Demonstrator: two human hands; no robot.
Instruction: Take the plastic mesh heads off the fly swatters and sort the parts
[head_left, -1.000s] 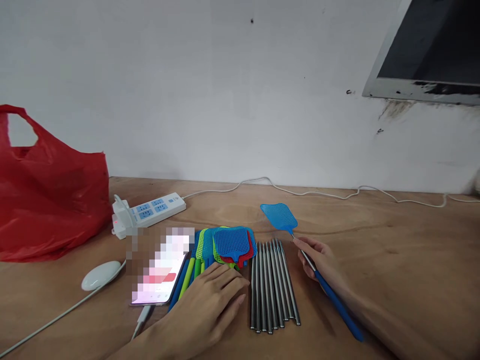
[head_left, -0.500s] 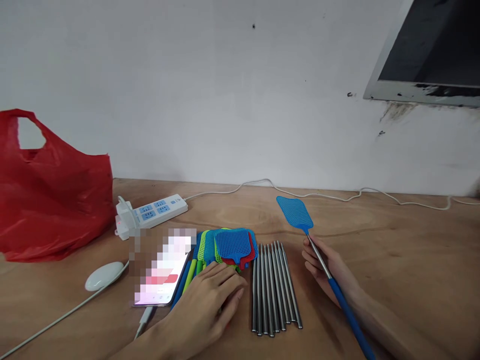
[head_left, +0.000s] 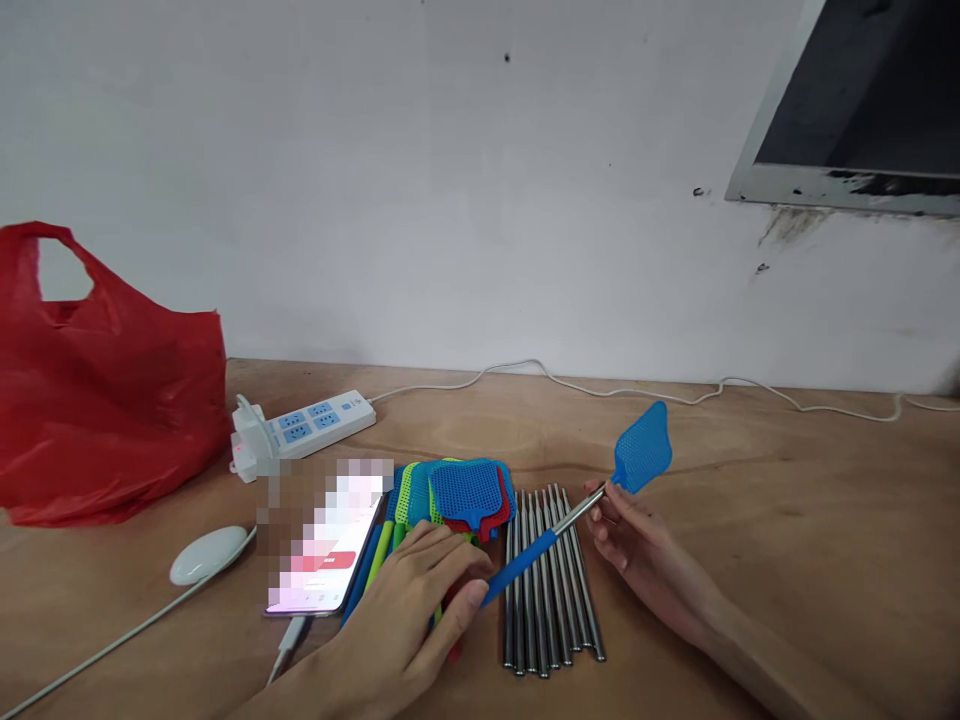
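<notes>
A blue fly swatter (head_left: 643, 448) with a metal shaft and a blue handle slants across the view, its mesh head up at the right. My right hand (head_left: 652, 560) pinches its shaft just below the head. The handle's lower end meets the thumb and fingers of my left hand (head_left: 409, 610), which close around it. Beneath and behind my left hand is a pile of mesh swatter heads (head_left: 466, 492) in blue, green and red, with coloured handles (head_left: 379, 555) beside it. Several metal rods (head_left: 536, 600) lie side by side under the held swatter.
Left of the pile, a lit phone (head_left: 330, 560) is plugged into a cable. Behind it stands a white power strip (head_left: 330, 415), its cord running along the wall. A white oval device (head_left: 208, 556) and a red plastic bag (head_left: 112, 390) are farther left on the wooden table (head_left: 825, 500).
The blue swatter has swung round: its handle moved left across the rods to my left hand, its head tipped right. My left thumb and fingers have closed on the handle end.
</notes>
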